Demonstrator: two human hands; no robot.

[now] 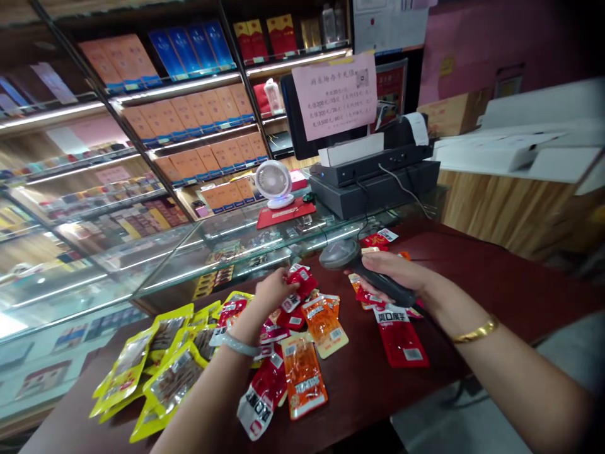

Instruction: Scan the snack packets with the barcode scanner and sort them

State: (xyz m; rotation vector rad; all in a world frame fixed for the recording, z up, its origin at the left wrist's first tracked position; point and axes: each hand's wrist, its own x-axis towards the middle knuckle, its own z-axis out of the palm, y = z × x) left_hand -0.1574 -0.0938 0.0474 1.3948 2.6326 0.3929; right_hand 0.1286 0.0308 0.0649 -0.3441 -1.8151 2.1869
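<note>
My right hand [401, 271] is wrapped around the handle of a black barcode scanner [340, 253], whose head points left. In my left hand [274, 291], closed fingers pinch a small red snack packet [305, 280] above a mixed pile. Below and beside that hand lie orange snack packets [305, 375] and a red and white packet [262, 391]. Yellow-edged clear snack bags [174, 378] are heaped left of my left forearm. Beneath the scanner hand, another red packet [401, 337] rests on the table among several smaller ones, partly hidden by the hand.
The dark red table [350, 397] meets a glass display counter [227, 243] at the back. On the counter stand a white fan [274, 181], a red mat [286, 213] and a monitor with a pink paper sign [333, 94] above a black cash drawer [373, 189]. Boxed goods fill the shelves [193, 120] behind.
</note>
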